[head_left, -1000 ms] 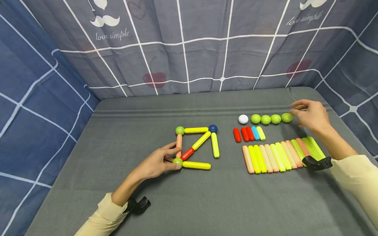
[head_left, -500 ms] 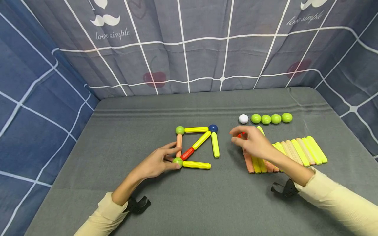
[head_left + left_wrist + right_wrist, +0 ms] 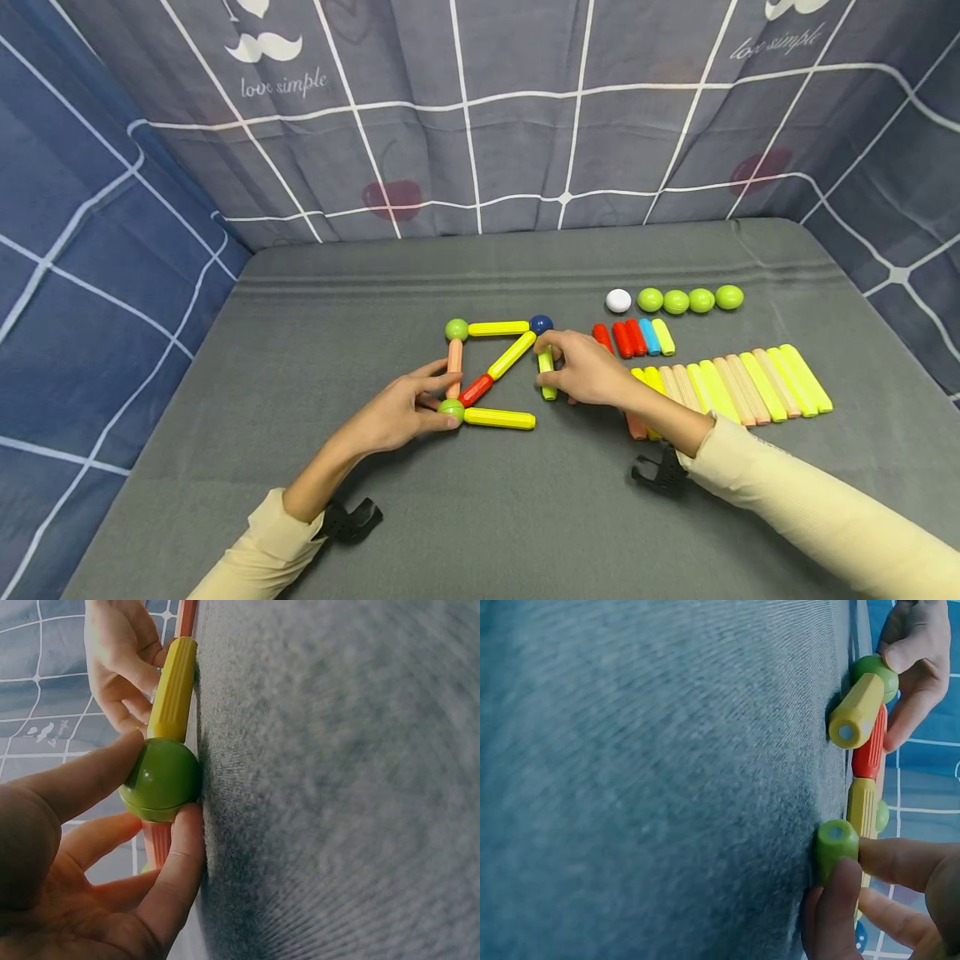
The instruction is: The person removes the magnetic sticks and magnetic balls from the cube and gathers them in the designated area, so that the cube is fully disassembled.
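On the grey cloth lies a flat figure of magnetic rods and balls. My left hand (image 3: pixel 405 410) grips the green ball (image 3: pixel 160 778) at its near left corner. From that ball run a salmon rod (image 3: pixel 454 360), a red short rod (image 3: pixel 476 392) continued by a yellow rod (image 3: pixel 512 358), and another yellow rod (image 3: pixel 501 419) pointing right. A second green ball (image 3: pixel 457 330) and a dark blue ball (image 3: pixel 541 324) form the far corners. My right hand (image 3: pixel 592 368) pinches the yellow-green rod (image 3: pixel 835 844) below the blue ball, between thumb and forefinger.
Right of the figure, a white ball (image 3: pixel 618 301) and several green balls (image 3: pixel 676 302) stand in a row. Short rods (image 3: pixel 635 337) in red, blue and yellow lie before them. Nearer is a row of long rods (image 3: pixel 738 387), partly behind my right forearm. A checked curtain (image 3: pixel 420 125) rises behind.
My right hand has come left from beside the far right green ball, past the short rods, to the yellow-green rod. My left hand stays on its green ball.
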Tool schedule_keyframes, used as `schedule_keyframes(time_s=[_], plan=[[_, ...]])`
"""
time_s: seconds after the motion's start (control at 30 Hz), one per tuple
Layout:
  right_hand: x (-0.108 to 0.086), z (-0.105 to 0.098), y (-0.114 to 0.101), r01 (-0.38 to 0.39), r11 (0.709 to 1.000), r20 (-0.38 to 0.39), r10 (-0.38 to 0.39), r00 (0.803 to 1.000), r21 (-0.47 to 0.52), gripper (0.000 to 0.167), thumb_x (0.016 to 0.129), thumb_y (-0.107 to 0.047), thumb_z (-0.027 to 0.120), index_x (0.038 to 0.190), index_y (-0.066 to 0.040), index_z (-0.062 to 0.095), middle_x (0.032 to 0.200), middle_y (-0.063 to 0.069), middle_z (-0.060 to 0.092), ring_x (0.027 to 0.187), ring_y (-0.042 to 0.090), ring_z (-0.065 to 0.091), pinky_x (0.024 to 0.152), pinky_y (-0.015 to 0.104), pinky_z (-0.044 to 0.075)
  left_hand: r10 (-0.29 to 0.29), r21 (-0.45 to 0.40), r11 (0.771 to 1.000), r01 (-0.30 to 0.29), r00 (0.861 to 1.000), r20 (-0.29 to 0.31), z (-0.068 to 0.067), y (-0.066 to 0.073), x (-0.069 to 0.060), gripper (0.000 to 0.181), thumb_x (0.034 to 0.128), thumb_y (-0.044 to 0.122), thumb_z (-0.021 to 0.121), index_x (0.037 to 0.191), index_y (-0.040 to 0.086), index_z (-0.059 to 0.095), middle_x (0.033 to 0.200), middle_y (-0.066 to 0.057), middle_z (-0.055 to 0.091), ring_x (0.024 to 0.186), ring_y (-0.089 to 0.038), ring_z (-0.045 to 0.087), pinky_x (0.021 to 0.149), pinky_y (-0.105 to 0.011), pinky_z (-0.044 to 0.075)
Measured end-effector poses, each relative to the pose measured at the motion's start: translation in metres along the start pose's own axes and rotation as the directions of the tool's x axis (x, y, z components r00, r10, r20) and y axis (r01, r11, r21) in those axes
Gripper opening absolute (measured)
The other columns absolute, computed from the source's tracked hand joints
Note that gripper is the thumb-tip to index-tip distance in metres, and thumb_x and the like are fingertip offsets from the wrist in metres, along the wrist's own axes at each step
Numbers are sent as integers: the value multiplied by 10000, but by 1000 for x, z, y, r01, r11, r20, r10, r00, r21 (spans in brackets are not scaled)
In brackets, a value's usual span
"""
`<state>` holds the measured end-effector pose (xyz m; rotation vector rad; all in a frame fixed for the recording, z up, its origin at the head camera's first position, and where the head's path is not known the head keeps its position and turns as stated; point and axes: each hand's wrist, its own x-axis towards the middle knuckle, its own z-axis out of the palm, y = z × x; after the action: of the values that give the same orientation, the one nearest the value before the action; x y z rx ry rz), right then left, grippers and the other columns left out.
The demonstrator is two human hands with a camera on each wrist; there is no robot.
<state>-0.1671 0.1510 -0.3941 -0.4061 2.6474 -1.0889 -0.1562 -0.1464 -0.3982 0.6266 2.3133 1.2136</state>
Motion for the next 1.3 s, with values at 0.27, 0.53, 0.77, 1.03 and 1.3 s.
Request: schedule_keyframes(time_s=[0.27, 0.53, 0.77, 1.03, 1.3], plan=[[4, 0, -2, -31, 999, 23, 31, 999, 32, 486, 813, 21, 672, 1283, -1, 554, 862, 121, 571, 461, 167, 602, 501, 342, 518, 10, 16, 1000, -10, 1000, -1, -1, -1, 0, 635, 882, 145, 765, 1451, 66, 492, 1584, -176, 245, 1049, -228, 616, 823, -306, 530], [3, -3, -2, -60, 994, 37, 57, 998, 92, 606, 808, 60, 641, 1387, -13, 476, 935, 142, 566, 473, 189, 619, 513, 360, 530, 2, 23, 1000, -2, 1000, -3, -1, -1, 0, 638, 880, 151, 768, 1451, 71, 494, 1583, -174, 251, 1058, -237, 611, 837, -330, 530], [5, -8, 1, -80, 982, 77, 68, 995, 172, 613, 802, 69, 630, 1391, 14, 468, 959, 169, 546, 461, 220, 604, 527, 371, 536, 17, 14, 1000, -17, 1000, 1, -1, -4, 0, 625, 883, 157, 765, 1442, 60, 503, 1575, -200, 258, 1065, -258, 610, 840, -345, 532], [5, -8, 6, -132, 941, 128, 96, 987, 312, 625, 785, 59, 634, 1384, 33, 458, 942, 182, 535, 486, 226, 573, 538, 379, 556, 1, 15, 1000, -1, 1000, -3, -1, -2, 1, 635, 878, 155, 771, 1446, 68, 500, 1582, -183, 249, 1070, -250, 613, 836, -330, 534], [-7, -6, 9, -116, 925, 108, 82, 991, 362, 629, 800, 86, 629, 1395, -3, 446, 1061, 212, 538, 482, 276, 578, 567, 409, 559, -5, 7, 1000, 5, 1000, -4, -1, -3, 0, 633, 879, 160, 770, 1445, 71, 502, 1585, -176, 248, 1070, -251, 611, 832, -330, 533]])
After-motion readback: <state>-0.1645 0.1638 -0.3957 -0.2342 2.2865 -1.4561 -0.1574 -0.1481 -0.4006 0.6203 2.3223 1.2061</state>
